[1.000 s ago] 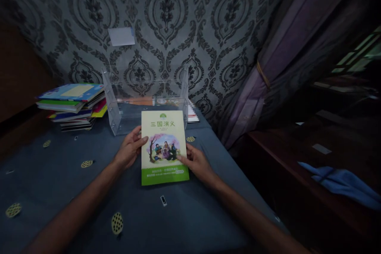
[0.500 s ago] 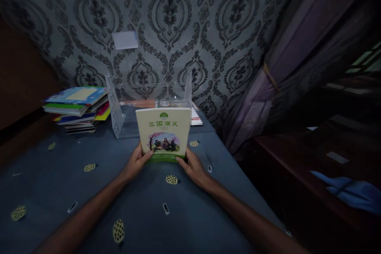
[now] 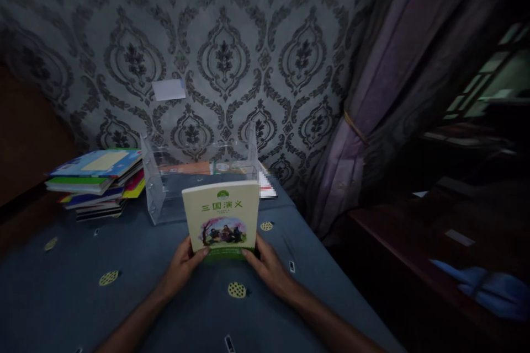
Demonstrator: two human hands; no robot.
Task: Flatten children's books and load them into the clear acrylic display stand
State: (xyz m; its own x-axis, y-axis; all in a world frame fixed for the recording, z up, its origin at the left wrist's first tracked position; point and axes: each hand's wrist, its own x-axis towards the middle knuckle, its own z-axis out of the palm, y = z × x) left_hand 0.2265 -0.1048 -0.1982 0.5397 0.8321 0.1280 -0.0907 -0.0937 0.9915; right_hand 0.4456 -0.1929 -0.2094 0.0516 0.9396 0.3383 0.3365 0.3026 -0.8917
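Observation:
Between my two hands a book [image 3: 223, 215] is held up, its cream cover with green Chinese characters and a picture of people under a pink tree facing me. My left hand [image 3: 182, 267] grips its lower left corner, thumb on the green strip of the cover. At the lower right corner my right hand [image 3: 269, 267] grips it the same way. The fingers behind the book are hidden. Just beyond it stands a clear acrylic rack [image 3: 154, 190], partly covered by the book.
A stack of books [image 3: 99, 176] lies left of the rack on the blue patterned tablecloth [image 3: 136, 298]. A pale card [image 3: 169, 89] shows against the patterned wall. To the right are a tied purple curtain [image 3: 348, 149] and a dark red surface with a blue cloth [image 3: 492, 289].
My view has tilted up and turned slightly, so the whole scene sits lower and a little further left. Both hands still hold the book, which leans slightly more to one side.

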